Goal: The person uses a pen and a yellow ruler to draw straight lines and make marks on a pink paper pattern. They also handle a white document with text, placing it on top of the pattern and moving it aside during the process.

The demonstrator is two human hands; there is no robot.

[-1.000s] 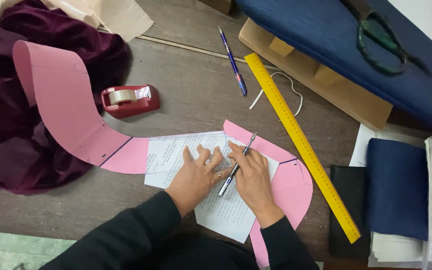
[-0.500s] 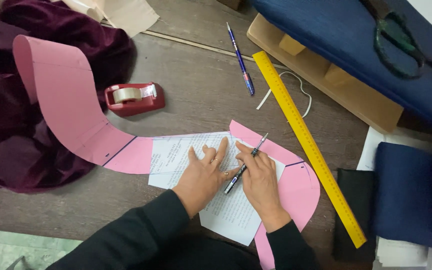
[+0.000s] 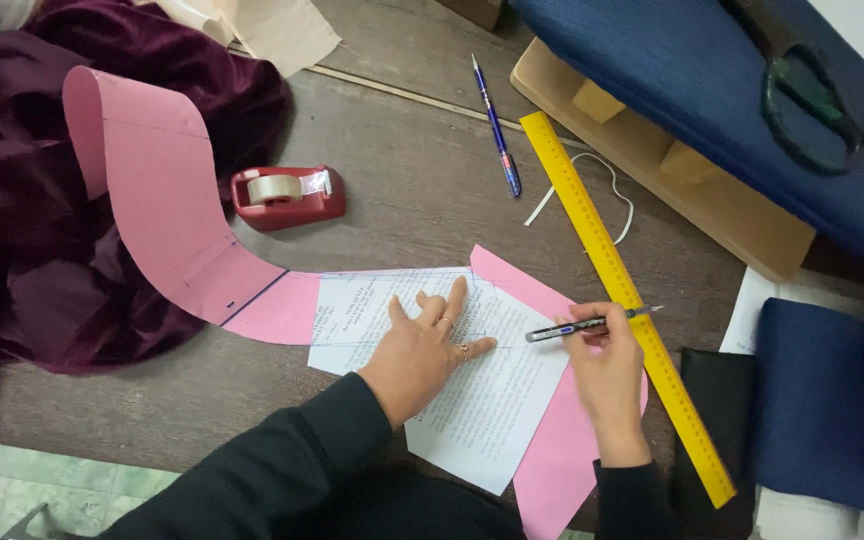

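Observation:
My left hand [image 3: 425, 346] lies flat, fingers spread, on a white printed sheet [image 3: 482, 400] that rests over a long curved pink paper pattern [image 3: 152, 200]. A pen [image 3: 592, 322] is gripped in my right hand [image 3: 607, 365], which sits at the pattern's right side. The pen's tip reaches over a yellow ruler [image 3: 617, 285] lying diagonally on the wooden table [image 3: 412, 190].
A red tape dispenser [image 3: 287, 195] sits behind the pattern. A blue pen [image 3: 495, 125] and a white cord [image 3: 592, 190] lie near the ruler's far end. Purple velvet [image 3: 12, 220] is heaped at left. Blue fabric [image 3: 712, 90] with scissors [image 3: 802, 110] covers a board at right, above folded cloths [image 3: 817, 400].
My right hand has slid right with the pen, off the white sheet to the yellow ruler. My left hand stays pressed on the sheet.

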